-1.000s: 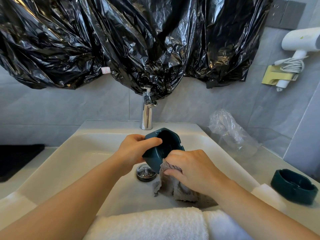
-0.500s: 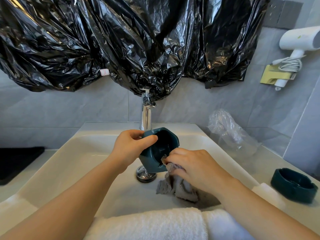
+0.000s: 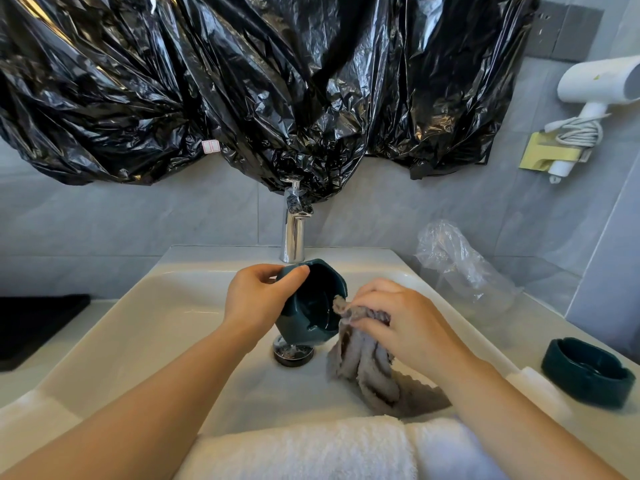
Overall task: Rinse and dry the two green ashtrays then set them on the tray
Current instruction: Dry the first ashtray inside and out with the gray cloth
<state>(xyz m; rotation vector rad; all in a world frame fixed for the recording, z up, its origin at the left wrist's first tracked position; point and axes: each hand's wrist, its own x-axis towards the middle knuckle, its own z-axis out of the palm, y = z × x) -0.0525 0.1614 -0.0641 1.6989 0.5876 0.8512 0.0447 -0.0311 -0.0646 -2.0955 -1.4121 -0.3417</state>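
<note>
My left hand (image 3: 258, 299) grips a dark green ashtray (image 3: 313, 306) by its rim, tilted on its side over the white sink basin (image 3: 138, 327), with its hollow facing right. My right hand (image 3: 398, 320) pinches a grey cloth (image 3: 363, 358) whose tip touches the ashtray's right rim; the rest of the cloth hangs down into the basin. A second dark green ashtray (image 3: 588, 372) stands upright on the counter at the far right. A black tray (image 3: 31, 327) lies on the counter at the far left.
A chrome tap (image 3: 293, 233) stands behind the basin, the drain plug (image 3: 292, 353) lies below the held ashtray. White towels (image 3: 311, 448) lie along the sink's front edge. A clear plastic bag (image 3: 457, 261) sits at the back right. Black plastic sheeting (image 3: 277, 81) covers the wall; a white hairdryer (image 3: 595, 81) hangs at right.
My left hand has lifted and turned the ashtray so its hollow faces more to the right. My right hand has drawn the cloth out of the hollow to the right rim.
</note>
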